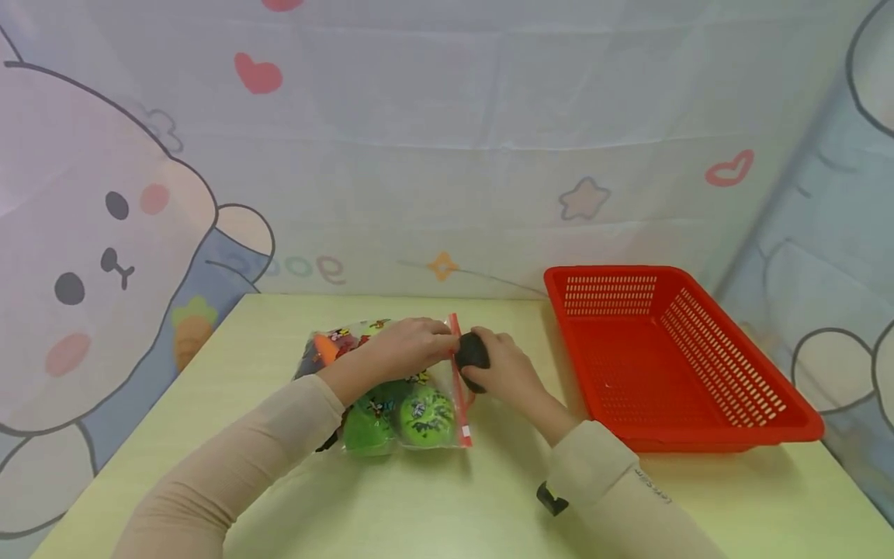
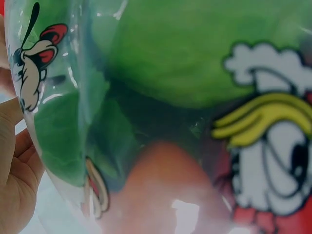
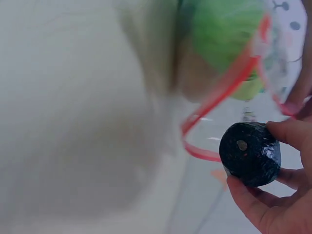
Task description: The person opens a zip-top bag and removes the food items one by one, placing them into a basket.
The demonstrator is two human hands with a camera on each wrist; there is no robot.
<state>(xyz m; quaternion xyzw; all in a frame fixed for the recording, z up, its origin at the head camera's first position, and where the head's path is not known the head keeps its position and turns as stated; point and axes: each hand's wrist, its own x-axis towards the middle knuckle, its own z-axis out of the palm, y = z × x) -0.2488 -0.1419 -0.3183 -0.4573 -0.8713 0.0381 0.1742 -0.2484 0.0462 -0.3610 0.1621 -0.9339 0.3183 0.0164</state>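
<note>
A clear zip bag (image 1: 380, 431) with cartoon prints lies on the table, its red-edged mouth (image 1: 462, 407) facing right. Through the plastic show a green round toy (image 1: 427, 417), an orange piece (image 1: 325, 348) and leafy green shapes (image 2: 63, 141). My left hand (image 1: 408, 345) reaches over the bag and pinches its mouth edge. At that mouth, my right hand (image 1: 513, 371) holds a dark green, avocado-like toy (image 3: 246, 153) between thumb and fingers. In the right wrist view the red strip (image 3: 219, 97) gapes apart beside this toy.
A red plastic basket (image 1: 698, 435) with slotted walls stands on the right of the pale yellow table (image 1: 363, 512). Behind the table hangs a printed cloth (image 1: 419, 194). A small black object (image 1: 552, 499) shows by the right sleeve cuff.
</note>
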